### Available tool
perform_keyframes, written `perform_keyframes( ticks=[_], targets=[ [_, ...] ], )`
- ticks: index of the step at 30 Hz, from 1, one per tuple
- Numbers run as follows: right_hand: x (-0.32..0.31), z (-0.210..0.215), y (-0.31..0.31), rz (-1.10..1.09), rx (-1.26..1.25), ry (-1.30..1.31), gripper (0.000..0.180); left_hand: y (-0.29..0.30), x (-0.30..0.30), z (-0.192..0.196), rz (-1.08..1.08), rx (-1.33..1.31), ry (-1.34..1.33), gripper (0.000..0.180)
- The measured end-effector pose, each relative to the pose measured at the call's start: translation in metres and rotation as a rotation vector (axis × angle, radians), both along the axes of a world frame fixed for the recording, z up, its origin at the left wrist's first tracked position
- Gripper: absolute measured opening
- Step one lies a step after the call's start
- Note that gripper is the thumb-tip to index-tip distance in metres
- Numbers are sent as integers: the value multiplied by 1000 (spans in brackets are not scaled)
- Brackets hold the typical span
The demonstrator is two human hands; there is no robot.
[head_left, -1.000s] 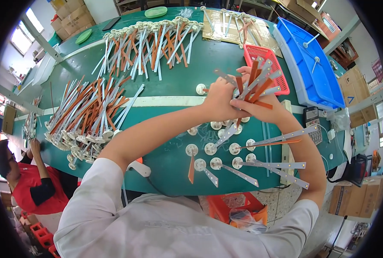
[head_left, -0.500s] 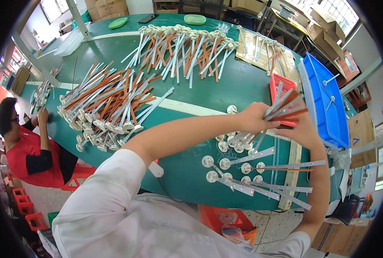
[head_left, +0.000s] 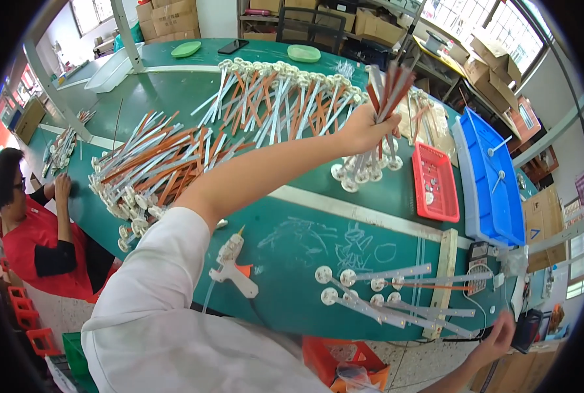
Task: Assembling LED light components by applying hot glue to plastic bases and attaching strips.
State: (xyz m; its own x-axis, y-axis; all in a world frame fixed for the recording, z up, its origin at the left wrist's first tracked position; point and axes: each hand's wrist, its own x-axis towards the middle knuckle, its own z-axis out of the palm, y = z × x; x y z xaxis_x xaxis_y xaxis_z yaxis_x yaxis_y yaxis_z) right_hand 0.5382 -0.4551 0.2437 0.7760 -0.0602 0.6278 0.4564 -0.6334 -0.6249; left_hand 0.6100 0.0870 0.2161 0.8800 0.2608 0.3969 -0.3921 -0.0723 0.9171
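1. The left hand (head_left: 369, 130) was seen stretched out over the green table (head_left: 292, 245), its fingers wrapped around a bundle of grey and red-brown strips (head_left: 394, 90).
2. The bundle was held roughly upright, strip ends up, with white round bases (head_left: 364, 173) clustered below the hand; whether these were touching the tabletop could not be told.
3. The right hand (head_left: 500, 335) was noted well apart, low at the right, near the table's edge. Its fingers were loosely bent; whether the fingertips were pressed together could not be made out.
4. Further strip pieces (head_left: 413, 270) were laid flat between the two hands, several crossing a pale bar (head_left: 445, 268).
5. A white glue gun (head_left: 232, 265) was placed on the near side of the table.
6. A red basket (head_left: 438, 213) was stationed right of the bundle, just beside a blue tray (head_left: 500, 213).
7. More based strips were heaped in a left pile (head_left: 151, 154) and a far row (head_left: 285, 105).
8. A red-shirted person (head_left: 46, 252) was seated at the left.
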Motion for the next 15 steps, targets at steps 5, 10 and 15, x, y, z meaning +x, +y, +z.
perform_keyframes(
  ticks=[5,10,15],
  targets=[
    [-79,-43,23,-254,78,-41,25,62,35,-4,-31,882,-268,12],
    [-131,-79,36,-683,-179,214,27,137,88,-49,-97,1703,-864,12],
    [-148,-94,58,-794,-420,325,29,199,127,-103,-214,1934,-826,11]
  ],
)
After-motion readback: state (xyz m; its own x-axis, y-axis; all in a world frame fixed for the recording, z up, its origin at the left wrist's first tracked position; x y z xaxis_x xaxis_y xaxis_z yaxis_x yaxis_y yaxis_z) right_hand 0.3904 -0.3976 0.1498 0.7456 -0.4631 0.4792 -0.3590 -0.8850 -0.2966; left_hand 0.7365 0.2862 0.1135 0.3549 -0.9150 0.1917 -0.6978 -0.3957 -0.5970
